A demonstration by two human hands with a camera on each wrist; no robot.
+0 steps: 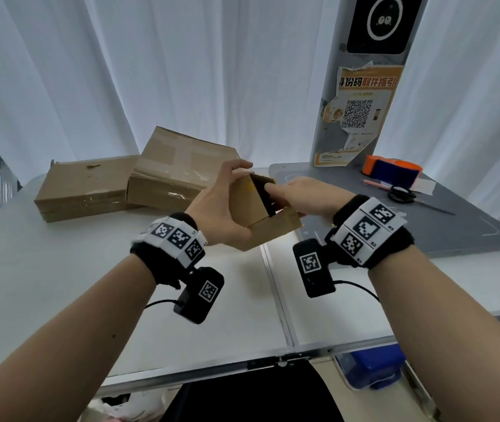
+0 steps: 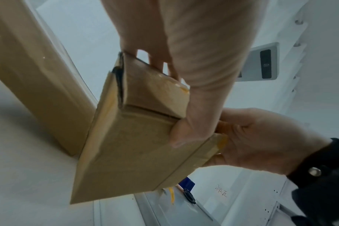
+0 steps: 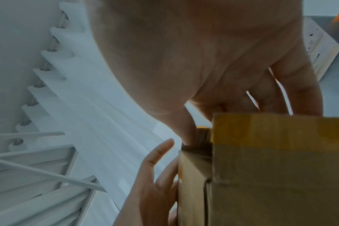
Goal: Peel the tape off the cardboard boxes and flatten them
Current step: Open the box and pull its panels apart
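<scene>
White curtains hang behind a white worktop [image 1: 60,269] whose right side carries a grey mat [image 1: 425,226]. A grey post with a QR poster [image 1: 361,117] stands at the far right edge.

Two large boxes [image 1: 139,181] lie at the far left, one leaning on the other, both with clear tape across them. They look stiff and bulky and are likely light, being flat-sided shipping cartons; their long edges would be the place to take them. They sit just behind the work but do not touch it.

The small box [image 1: 261,217] is held above the middle of the worktop, near the mat's left edge. It looks thin-walled, light and easy to crush, with yellowish tape along its edges; a firm hold on the side panels, away from the flaps, should keep it from buckling too soon. The left hand [image 1: 221,205] wraps the near side, fingers over the top edge and thumb pressed to the panel. The right hand [image 1: 303,196] has its fingers curled into the open end, hooked on a flap.

On the mat's far right lie an orange tape dispenser [image 1: 392,172], scissors [image 1: 401,194] and a pink pen [image 1: 378,184], well apart from the hands.
</scene>
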